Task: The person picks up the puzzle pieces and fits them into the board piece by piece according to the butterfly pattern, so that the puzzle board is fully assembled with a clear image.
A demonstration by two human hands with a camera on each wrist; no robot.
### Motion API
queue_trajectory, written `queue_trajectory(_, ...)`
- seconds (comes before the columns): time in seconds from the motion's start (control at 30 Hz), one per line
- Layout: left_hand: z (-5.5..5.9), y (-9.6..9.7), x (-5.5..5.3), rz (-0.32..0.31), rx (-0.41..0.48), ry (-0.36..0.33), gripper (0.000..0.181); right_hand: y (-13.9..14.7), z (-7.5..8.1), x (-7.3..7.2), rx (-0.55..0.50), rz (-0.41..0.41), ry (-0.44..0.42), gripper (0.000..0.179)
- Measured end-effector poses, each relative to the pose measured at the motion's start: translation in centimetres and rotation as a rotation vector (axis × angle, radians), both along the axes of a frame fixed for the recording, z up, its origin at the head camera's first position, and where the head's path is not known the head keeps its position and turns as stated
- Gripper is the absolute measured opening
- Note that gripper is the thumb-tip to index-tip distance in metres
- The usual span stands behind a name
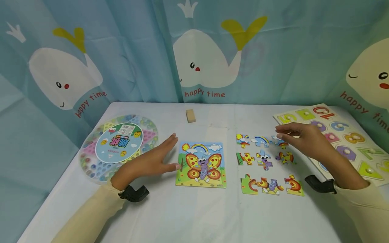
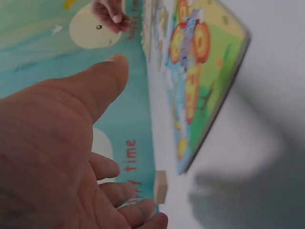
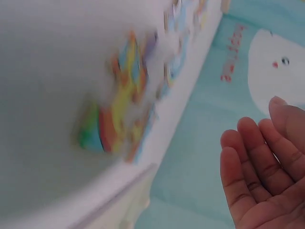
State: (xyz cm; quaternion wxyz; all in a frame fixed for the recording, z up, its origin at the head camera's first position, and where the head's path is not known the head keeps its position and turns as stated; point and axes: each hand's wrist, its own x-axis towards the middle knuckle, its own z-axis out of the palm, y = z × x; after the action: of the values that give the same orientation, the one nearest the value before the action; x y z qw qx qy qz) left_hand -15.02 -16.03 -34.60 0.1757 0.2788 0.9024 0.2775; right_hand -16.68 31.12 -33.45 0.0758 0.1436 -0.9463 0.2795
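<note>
Beyond the left hand (image 1: 149, 163) and the right hand (image 1: 307, 138), I'm reading "happy time" in red, repeating three times across the curtain (image 1: 146, 67). Left of the left hand, the round box (image 1: 117, 148) is carrying large Chinese characters (image 1: 120, 141) and a barcode sticker (image 1: 126, 129) whose print is escaping me. Just beyond the right hand, the board (image 1: 346, 145) is showing 10, 5 and 8.

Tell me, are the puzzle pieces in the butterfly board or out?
Out: the puzzle pieces lie on the table beside the butterfly board.
</note>
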Motion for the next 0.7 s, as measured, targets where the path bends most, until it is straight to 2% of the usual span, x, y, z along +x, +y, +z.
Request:
queue_trajectory(0.23,-1.4,0.4,0.8,-0.023,-0.103,0.017,0.107,-0.6,-0.8,1.0,-0.012,0.076,-0.027,0.024)
queue_trajectory(0.33,-1.6,0.4,1.0,-0.018,-0.118,0.020,0.109,-0.8,-0.9,1.4,-0.016,0.090,-0.033,0.023)
queue_trajectory(0.43,-1.6,0.5,1.2,-0.044,-0.118,0.018,0.111,-1.5,-1.1,1.7,-0.017,0.124,-0.050,0.023)
queue_trajectory(0.57,-1.9,0.7,1.4,-0.075,-0.121,0.018,0.113,-2.7,-1.3,2.4,-0.039,0.183,-0.072,0.021)
queue_trajectory(0.7,-2.2,0.9,1.5,-0.074,-0.146,0.007,0.113,-3.7,-1.4,3.0,-0.068,0.248,-0.078,0.021)
